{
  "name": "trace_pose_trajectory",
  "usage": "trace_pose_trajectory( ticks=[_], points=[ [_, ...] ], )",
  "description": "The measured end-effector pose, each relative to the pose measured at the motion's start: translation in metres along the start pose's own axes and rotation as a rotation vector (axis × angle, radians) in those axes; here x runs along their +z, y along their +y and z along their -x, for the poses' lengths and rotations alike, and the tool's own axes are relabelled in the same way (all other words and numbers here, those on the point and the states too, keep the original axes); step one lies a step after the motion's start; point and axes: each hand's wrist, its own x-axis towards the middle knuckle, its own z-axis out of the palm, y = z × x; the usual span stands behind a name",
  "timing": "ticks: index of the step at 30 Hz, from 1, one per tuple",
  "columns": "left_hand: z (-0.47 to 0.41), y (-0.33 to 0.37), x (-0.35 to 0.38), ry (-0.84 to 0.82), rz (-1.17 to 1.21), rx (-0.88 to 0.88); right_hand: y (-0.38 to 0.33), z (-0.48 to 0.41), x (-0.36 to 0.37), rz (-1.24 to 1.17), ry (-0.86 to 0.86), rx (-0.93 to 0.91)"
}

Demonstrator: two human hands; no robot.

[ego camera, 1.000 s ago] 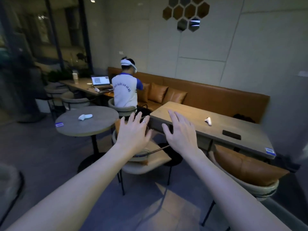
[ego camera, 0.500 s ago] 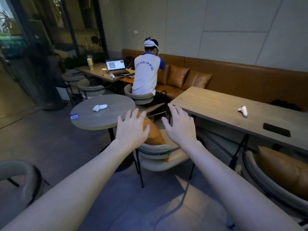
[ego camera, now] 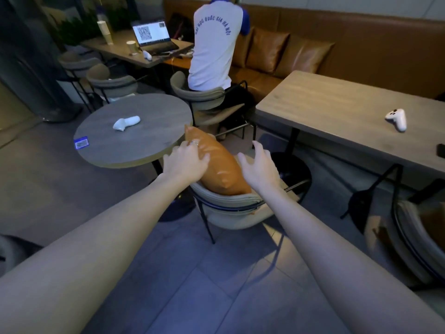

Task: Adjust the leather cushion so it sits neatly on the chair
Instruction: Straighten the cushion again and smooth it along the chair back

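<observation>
The tan leather cushion stands tilted on the seat of a pale upholstered chair, leaning against the curved backrest, its far corner poking up beside the edge of the round table. The left hand lies on the cushion's left side with fingers spread and curled over the leather – resting against it, not closed round it; a ring shows on one finger. The right hand hovers just right of the cushion, fingers open and bent; whether it touches the leather cannot be told.

On the round table lie a white controller and a small blue card. To the right a long rectangular table carries another white controller, well apart from the hands. Far behind, a person in a white shirt sits at a further table – an open laptop on it – beside a tan leather bench with cushions of the same colour.
</observation>
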Motion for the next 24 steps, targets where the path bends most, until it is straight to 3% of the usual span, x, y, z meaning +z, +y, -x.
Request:
trace_pose_trajectory(
  ticks=[8, 13, 17, 20, 24],
  points=[
    [-0.074, -0.056, 0.067, -0.191, 0.099, -0.016, 0.031, -0.041, 0.089, -0.176, -0.024, 0.355],
    [-0.134, -0.089, 0.099, -0.306, 0.240, -0.044, 0.053, -0.068, 0.143, -0.282, 0.048, 0.620],
    [-0.177, -0.101, 0.120, -0.426, 0.573, -0.224, 0.071, -0.080, 0.174, -0.322, 0.130, 0.936],
    [-0.203, -0.103, 0.138, -0.471, 0.835, -0.402, 0.090, -0.085, 0.190, -0.489, 0.198, 1.178],
    [-0.231, -0.102, 0.161, -0.486, 0.969, -0.550, 0.109, -0.088, 0.207, -0.737, 0.237, 1.267]
  ],
)
